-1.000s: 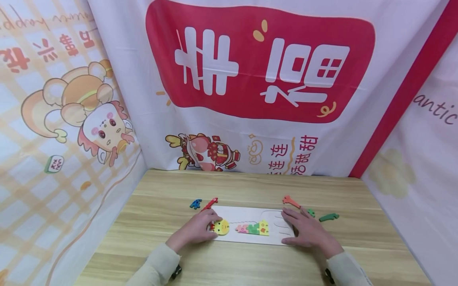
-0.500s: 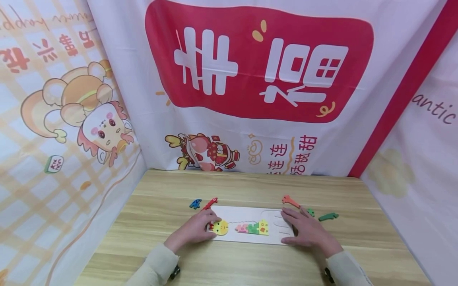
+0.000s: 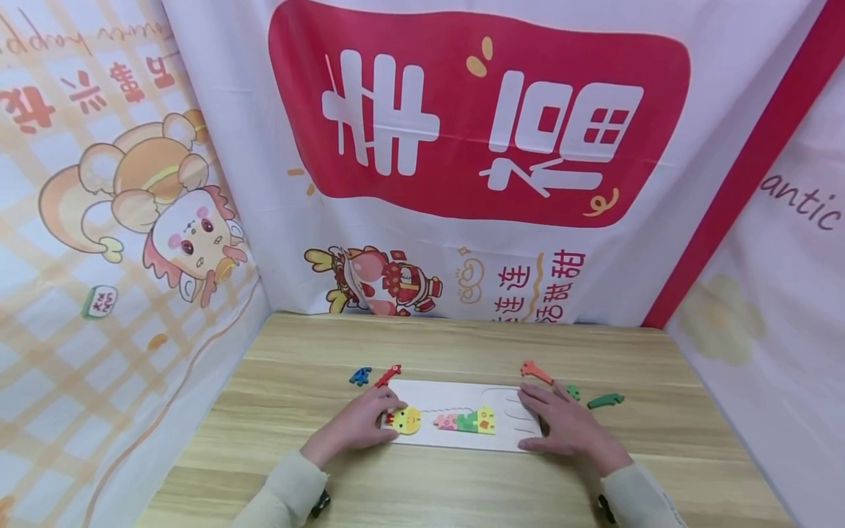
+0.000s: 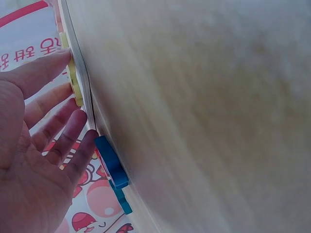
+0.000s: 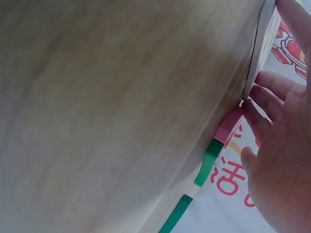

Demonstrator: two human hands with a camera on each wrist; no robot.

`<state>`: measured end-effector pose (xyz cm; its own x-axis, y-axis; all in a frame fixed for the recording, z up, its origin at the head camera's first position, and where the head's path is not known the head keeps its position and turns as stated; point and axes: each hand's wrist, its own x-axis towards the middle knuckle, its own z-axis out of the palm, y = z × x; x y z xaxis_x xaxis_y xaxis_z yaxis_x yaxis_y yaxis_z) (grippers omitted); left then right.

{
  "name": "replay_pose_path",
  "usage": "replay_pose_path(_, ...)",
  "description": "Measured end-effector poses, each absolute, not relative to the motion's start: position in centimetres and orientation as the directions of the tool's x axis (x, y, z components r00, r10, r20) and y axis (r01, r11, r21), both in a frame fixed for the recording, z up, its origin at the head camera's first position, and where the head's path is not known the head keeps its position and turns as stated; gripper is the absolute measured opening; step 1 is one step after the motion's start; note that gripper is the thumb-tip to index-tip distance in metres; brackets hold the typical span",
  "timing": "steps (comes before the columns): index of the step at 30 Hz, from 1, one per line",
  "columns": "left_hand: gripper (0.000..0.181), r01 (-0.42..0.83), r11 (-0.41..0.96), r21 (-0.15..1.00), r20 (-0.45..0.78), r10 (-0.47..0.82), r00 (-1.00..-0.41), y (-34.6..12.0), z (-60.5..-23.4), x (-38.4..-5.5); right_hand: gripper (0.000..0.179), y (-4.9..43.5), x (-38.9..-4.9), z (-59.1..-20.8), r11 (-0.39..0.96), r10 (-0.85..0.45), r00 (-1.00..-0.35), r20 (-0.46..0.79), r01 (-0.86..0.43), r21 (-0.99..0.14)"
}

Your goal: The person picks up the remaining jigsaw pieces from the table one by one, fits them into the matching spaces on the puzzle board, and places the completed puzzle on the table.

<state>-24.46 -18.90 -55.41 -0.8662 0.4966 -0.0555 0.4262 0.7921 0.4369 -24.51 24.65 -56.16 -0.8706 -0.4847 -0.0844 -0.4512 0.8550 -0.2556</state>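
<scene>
A white puzzle board (image 3: 449, 394) lies flat on the table between both hands. At its left end sits a yellow giraffe-head piece (image 3: 408, 421); pink, green and yellow interlocking pieces (image 3: 465, 422) form a row near the middle. My left hand (image 3: 359, 419) rests at the left end, thumb and fingers spread about the head piece. The left wrist view shows its fingertips (image 4: 77, 119) against the piece and board edge. Over the right end lies my right hand (image 3: 569, 422), its fingers (image 5: 274, 85) extended at the board's edge. Part of that end is hidden.
Behind the left hand lie a blue piece (image 3: 360, 376) and a red piece (image 3: 389, 374). An orange-red piece (image 3: 536, 371), a small green piece (image 3: 573, 393) and a longer dark green piece (image 3: 606, 400) lie by the right hand. Printed cloth (image 3: 462, 279) hangs beyond the wooden table (image 3: 436, 345).
</scene>
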Motion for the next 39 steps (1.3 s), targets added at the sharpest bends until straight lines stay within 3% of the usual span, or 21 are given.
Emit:
replay_pose_path(24,0.073,0.424,0.822,0.379,-0.064,0.481,-0.874,-19.8,-54.7,-23.9,0.101,24.6,-24.5,-56.2,0.873,-0.453,-0.886,-0.097,-0.418,-0.252)
replay_pose_path(30,0.074,0.466,0.819,0.334,-0.067,0.514,-0.855,-20.0,-54.9,-24.3,0.101,24.5,-24.5,-56.1,0.872,-0.453,-0.886,-0.098,-0.418,-0.254)
replay_pose_path(39,0.074,0.468,0.811,0.351,-0.058,0.517,-0.854,-20.2,-55.1,-24.2,0.101,24.5,-24.5,-55.9,0.863,-0.469,-0.879,-0.083,-0.435,-0.257)
